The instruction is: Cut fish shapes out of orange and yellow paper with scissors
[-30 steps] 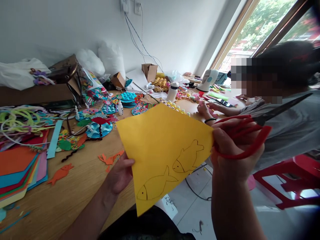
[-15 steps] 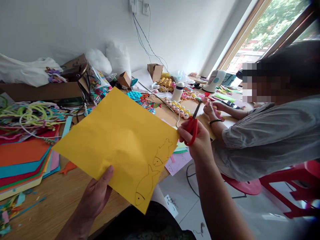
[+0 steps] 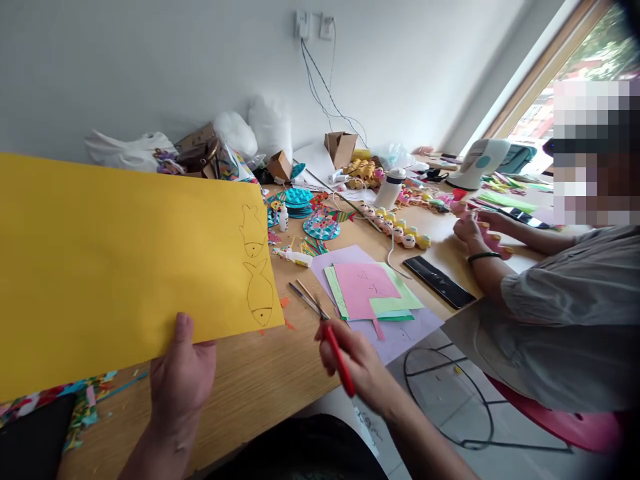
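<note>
Yellow paper sheet (image 3: 125, 260) held up over the left part of the wooden tabletop (image 3: 245, 387), pinched near its lower edge by the left hand (image 3: 183, 373), with thumb flat on the front and fingers behind. Along its right edge, in dark outline, two drawn fish (image 3: 260, 293), one above the other, both heads down. Gripped by the red handles in the right hand (image 3: 357, 363), curled closed: scissors (image 3: 339, 360), apart from the sheet, blades pointing up and away; spread of blades too blurred to tell.

Just beyond the blades, on the wood, a dark pen (image 3: 300, 293). Right of that, overlapping, a pink sheet (image 3: 353, 287) with small drawn marks, on top of a light green sheet (image 3: 400, 301), with a lilac sheet (image 3: 423, 327) underneath.

Farther right, near the table edge, a glossy black slab (image 3: 439, 282). Behind, a row of small round figures (image 3: 395, 227) and a white bottle (image 3: 390, 190) with dark top. Farther left, a stack of blue scalloped discs (image 3: 297, 203).

At far right, in a grey sleeve (image 3: 545, 287), a co-worker with both hands (image 3: 467, 228) at a pink piece (image 3: 493, 241); below, a red stool (image 3: 555, 420).
</note>
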`<state>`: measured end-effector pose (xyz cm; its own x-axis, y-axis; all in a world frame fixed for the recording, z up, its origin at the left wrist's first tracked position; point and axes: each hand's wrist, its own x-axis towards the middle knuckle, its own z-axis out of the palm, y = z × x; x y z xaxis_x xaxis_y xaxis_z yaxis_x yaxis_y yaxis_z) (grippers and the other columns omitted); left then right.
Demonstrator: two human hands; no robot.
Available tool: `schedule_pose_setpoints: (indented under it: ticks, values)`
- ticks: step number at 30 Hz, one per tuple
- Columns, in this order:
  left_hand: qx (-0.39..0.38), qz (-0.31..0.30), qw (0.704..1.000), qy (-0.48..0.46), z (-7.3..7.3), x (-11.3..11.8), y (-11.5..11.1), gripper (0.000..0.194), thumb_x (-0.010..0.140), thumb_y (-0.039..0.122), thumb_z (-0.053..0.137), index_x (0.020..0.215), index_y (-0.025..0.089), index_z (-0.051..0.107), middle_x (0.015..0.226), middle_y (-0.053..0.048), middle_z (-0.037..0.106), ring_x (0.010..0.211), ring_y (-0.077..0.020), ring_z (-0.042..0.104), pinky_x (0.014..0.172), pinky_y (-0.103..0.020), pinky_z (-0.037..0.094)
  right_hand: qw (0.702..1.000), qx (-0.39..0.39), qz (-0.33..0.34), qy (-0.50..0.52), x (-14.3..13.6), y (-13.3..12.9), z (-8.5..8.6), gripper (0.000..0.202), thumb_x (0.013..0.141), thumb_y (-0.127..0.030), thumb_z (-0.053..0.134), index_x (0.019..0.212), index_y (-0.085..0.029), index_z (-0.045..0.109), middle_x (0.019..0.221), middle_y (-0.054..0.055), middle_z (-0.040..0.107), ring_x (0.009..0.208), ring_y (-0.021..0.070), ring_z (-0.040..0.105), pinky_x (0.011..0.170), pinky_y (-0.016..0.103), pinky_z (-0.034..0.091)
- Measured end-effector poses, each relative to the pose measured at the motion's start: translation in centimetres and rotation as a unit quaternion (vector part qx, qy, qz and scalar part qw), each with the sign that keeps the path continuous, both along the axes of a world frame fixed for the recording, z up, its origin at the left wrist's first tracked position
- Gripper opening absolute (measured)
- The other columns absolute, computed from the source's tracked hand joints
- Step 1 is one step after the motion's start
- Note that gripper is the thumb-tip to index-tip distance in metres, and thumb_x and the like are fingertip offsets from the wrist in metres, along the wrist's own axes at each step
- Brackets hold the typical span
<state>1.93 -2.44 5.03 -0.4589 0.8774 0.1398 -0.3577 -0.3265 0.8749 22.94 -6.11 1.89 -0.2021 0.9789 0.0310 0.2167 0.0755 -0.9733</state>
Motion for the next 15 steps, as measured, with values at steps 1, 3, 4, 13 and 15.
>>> schedule_pose_setpoints:
  ticks: [1, 3, 4, 13, 15]
  values:
    - [0.006, 0.005, 1.000, -0.007, 0.1, 0.0, 0.2, 0.034, 0.078, 0.025, 0.066, 0.109, 0.040, 0.063, 0.126, 0.011, 0.063, 0.129, -0.0196, 0.045, 0.099, -0.029, 0.048, 0.999, -0.024, 0.022, -0.009, -0.9, -0.4, -0.5, 0.019, 0.090, -0.033, 0.044, 0.081, -0.017, 0.051, 0.060, -0.003, 0.046, 0.057, 0.0106, 0.044, 0.052, 0.022, 0.036]
    - [0.014, 0.017, 1.000, -0.020, 0.3, 0.2, 0.5, 0.035, 0.078, 0.025, 0.066, 0.111, 0.037, 0.063, 0.129, 0.010, 0.061, 0.131, -0.0191, 0.043, 0.100, -0.027, 0.047, 0.995, -0.065, 0.075, -0.021, -2.6, -1.0, -1.0, 0.018, 0.090, -0.030, 0.044, 0.080, -0.017, 0.052, 0.063, -0.003, 0.047, 0.057, 0.0098, 0.043, 0.051, 0.021, 0.034]
    - [0.019, 0.020, 0.999, -0.023, 0.4, 0.4, 0.7, 0.035, 0.078, 0.024, 0.065, 0.112, 0.036, 0.063, 0.130, 0.009, 0.060, 0.132, -0.0189, 0.042, 0.101, -0.027, 0.045, 0.992, -0.075, 0.094, -0.027, -3.3, -1.1, -1.1, 0.017, 0.089, -0.030, 0.045, 0.080, -0.017, 0.053, 0.062, -0.003, 0.046, 0.056, 0.0095, 0.042, 0.051, 0.021, 0.034]
    - [0.063, 0.047, 0.997, -0.017, -0.1, 0.8, 1.1, 0.043, 0.080, 0.021, 0.063, 0.121, 0.035, 0.058, 0.133, 0.006, 0.058, 0.134, -0.0193, 0.038, 0.103, -0.030, 0.043, 0.982, -0.122, 0.140, 0.043, -7.0, 1.1, 0.7, 0.014, 0.085, -0.030, 0.047, 0.079, -0.018, 0.049, 0.068, -0.001, 0.052, 0.062, 0.0110, 0.051, 0.058, 0.021, 0.041]
    - [0.052, 0.057, 0.997, -0.020, -0.1, 0.6, 1.1, 0.042, 0.079, 0.022, 0.065, 0.119, 0.033, 0.060, 0.132, 0.006, 0.059, 0.134, -0.0192, 0.038, 0.105, -0.029, 0.040, 0.980, -0.131, 0.139, 0.051, -7.5, 1.6, 0.9, 0.019, 0.085, -0.035, 0.048, 0.079, -0.018, 0.048, 0.067, -0.001, 0.051, 0.062, 0.0114, 0.051, 0.058, 0.022, 0.042]
